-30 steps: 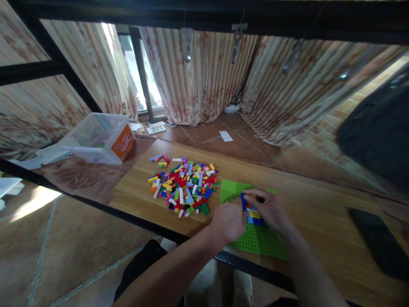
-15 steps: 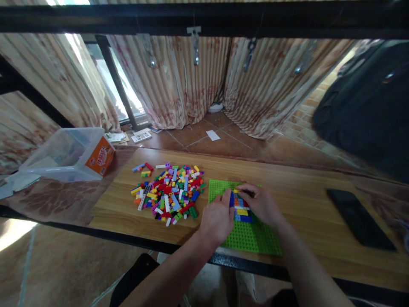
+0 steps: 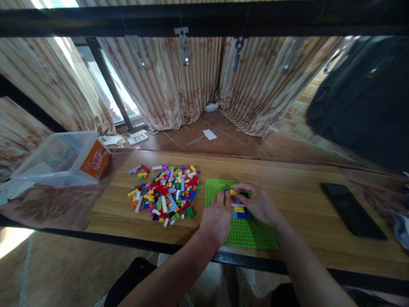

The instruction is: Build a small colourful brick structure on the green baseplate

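Observation:
A green baseplate (image 3: 246, 236) lies on the wooden board, carrying a small block of coloured toy bricks (image 3: 239, 212) in blue, yellow, white, orange and red. My left hand (image 3: 217, 219) rests over the plate's left half, fingers curled together against a blue brick (image 3: 227, 191) at the build's upper left, mostly covered by the fingertips. From the right, my right hand (image 3: 259, 204) reaches over the build, thumb and fingers pinched around a yellow brick (image 3: 233, 192) at its far edge. Part of the build is hidden beneath both hands.
Left of the plate spreads a heap of loose bricks (image 3: 169, 192). A clear plastic bin (image 3: 64, 160) with an orange label stands at the far left. To the right lies a black phone-like slab (image 3: 351, 211). A dark metal bar (image 3: 204, 19) crosses above, before the curtains (image 3: 159, 85).
The camera view has shifted slightly. My left fingertips now cover more of the blue brick. My right hand stays at the build's far edge, its fingers only slightly moved.

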Demonstrator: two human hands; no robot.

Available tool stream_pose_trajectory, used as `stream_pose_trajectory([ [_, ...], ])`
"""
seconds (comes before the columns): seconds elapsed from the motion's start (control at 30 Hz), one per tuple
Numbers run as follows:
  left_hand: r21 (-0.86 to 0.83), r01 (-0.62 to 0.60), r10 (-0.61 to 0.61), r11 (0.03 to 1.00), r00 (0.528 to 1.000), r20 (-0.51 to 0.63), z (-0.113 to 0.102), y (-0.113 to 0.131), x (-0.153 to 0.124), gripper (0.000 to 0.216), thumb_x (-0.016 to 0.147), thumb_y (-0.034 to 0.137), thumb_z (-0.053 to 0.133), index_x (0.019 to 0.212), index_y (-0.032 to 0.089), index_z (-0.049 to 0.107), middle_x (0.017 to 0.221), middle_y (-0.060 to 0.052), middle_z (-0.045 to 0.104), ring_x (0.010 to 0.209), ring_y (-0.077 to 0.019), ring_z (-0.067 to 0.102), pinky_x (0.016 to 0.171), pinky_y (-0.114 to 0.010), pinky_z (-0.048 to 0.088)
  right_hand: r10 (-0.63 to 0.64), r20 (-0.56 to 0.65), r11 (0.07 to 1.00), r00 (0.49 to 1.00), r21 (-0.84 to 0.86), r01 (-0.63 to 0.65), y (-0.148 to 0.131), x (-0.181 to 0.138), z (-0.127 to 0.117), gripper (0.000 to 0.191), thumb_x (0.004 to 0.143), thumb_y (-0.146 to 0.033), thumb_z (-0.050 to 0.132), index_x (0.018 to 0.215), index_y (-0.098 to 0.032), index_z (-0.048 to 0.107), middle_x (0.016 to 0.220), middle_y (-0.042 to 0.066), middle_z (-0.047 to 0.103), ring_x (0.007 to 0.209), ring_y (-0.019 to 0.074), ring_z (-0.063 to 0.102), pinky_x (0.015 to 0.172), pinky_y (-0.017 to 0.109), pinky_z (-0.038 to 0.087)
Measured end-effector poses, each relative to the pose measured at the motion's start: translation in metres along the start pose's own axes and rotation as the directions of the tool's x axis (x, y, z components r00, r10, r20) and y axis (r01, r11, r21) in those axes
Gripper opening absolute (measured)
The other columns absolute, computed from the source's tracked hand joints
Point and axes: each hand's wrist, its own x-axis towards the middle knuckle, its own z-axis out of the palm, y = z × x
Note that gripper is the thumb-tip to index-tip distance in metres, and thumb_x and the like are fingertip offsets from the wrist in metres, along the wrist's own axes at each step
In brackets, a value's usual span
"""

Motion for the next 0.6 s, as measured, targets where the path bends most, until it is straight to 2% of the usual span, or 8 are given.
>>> stream_pose_trajectory([
  [0.23, 0.012, -0.056, 0.056, 0.998, 0.996, -0.063, 0.0052, -0.0033, 0.0004, 0.044, 0.099, 0.024, 0.039, 0.139, 0.009, 0.045, 0.141, -0.015, 0.049, 0.121, -0.026, 0.055, 0.095, -0.034, 0.053, 0.011, -0.002, 1.0, 1.0, 0.027, -0.011, 0.0028, 0.0003, -0.0004, 0.021, 0.08, -0.021, 0.061, 0.097, -0.022, 0.072, 0.097, 0.003, 0.072, 0.092, 0.0179, 0.066, 0.087, 0.034, 0.051],
  [0.43, -0.013, -0.072, 0.071, 0.997, 0.995, -0.075, 0.003, -0.0044, 0.0004, 0.043, 0.098, 0.025, 0.041, 0.138, 0.009, 0.046, 0.14, -0.017, 0.051, 0.12, -0.0252, 0.057, 0.096, -0.035, 0.052, 0.044, 0.032, 0.999, 0.999, 0.007, -0.044, 0.0014, 0.0046, -0.0031, 0.023, 0.079, -0.019, 0.062, 0.1, -0.021, 0.073, 0.095, 0.003, 0.073, 0.09, 0.017, 0.067, 0.086, 0.033, 0.051],
  [0.6, -0.021, -0.092, 0.089, 0.996, 0.991, -0.095, 0.0041, -0.007, 0.0004, 0.039, 0.097, 0.022, 0.04, 0.134, 0.012, 0.051, 0.139, -0.015, 0.052, 0.121, -0.0242, 0.056, 0.099, -0.034, 0.051, 0.019, 0.075, 1.0, 0.997, 0.0, -0.019, -0.0003, 0.0065, -0.0049, 0.024, 0.08, -0.02, 0.061, 0.101, -0.022, 0.074, 0.095, 0.003, 0.073, 0.089, 0.0173, 0.067, 0.085, 0.033, 0.052],
])
